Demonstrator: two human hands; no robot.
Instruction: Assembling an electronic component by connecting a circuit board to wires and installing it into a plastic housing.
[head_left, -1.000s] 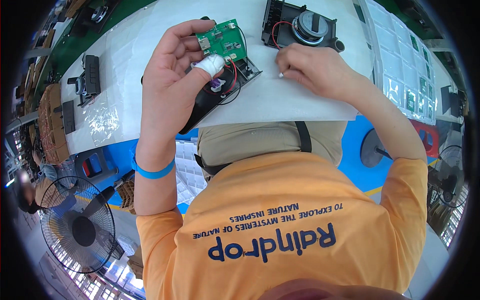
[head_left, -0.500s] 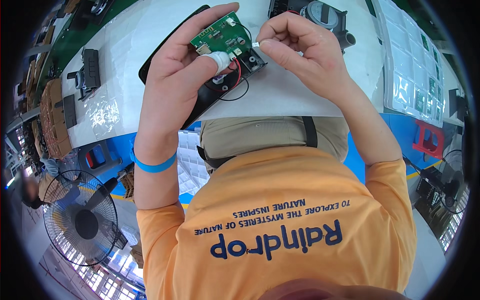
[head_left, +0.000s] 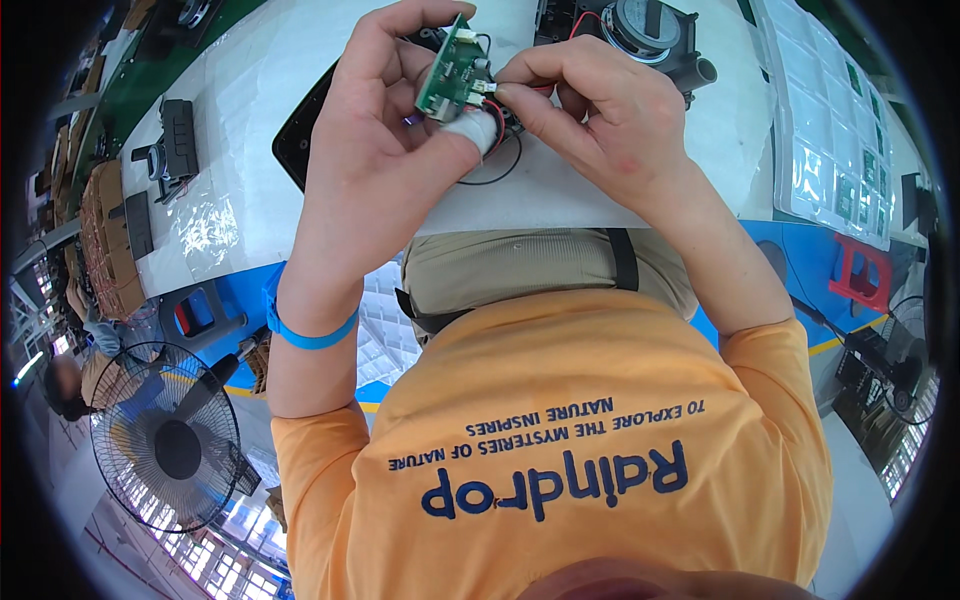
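My left hand (head_left: 385, 140), its thumb wrapped in white, grips a green circuit board (head_left: 452, 72) that stands tilted nearly on edge. With thumb and forefinger my right hand (head_left: 610, 120) pinches a small white plug (head_left: 487, 88) at the board's right edge, touching the sockets there; whether it is seated I cannot tell. Red and black wires (head_left: 498, 118) run down from the board, and a thin black cable (head_left: 508, 168) loops below. Behind the left hand lies a black plastic housing (head_left: 300, 140), mostly hidden by it.
A black speaker unit (head_left: 640, 30) with a round driver lies beyond my right hand. Another speaker part (head_left: 172, 150) is at the left on the white table (head_left: 240, 110). A clear compartment tray (head_left: 825, 150) holding green boards sits at the right. A fan (head_left: 165, 437) stands at lower left.
The board has been tilted more upright and shifted right. My right hand has brought the white plug leftward from free air to the board's edge. The black housing sits lower behind the left hand.
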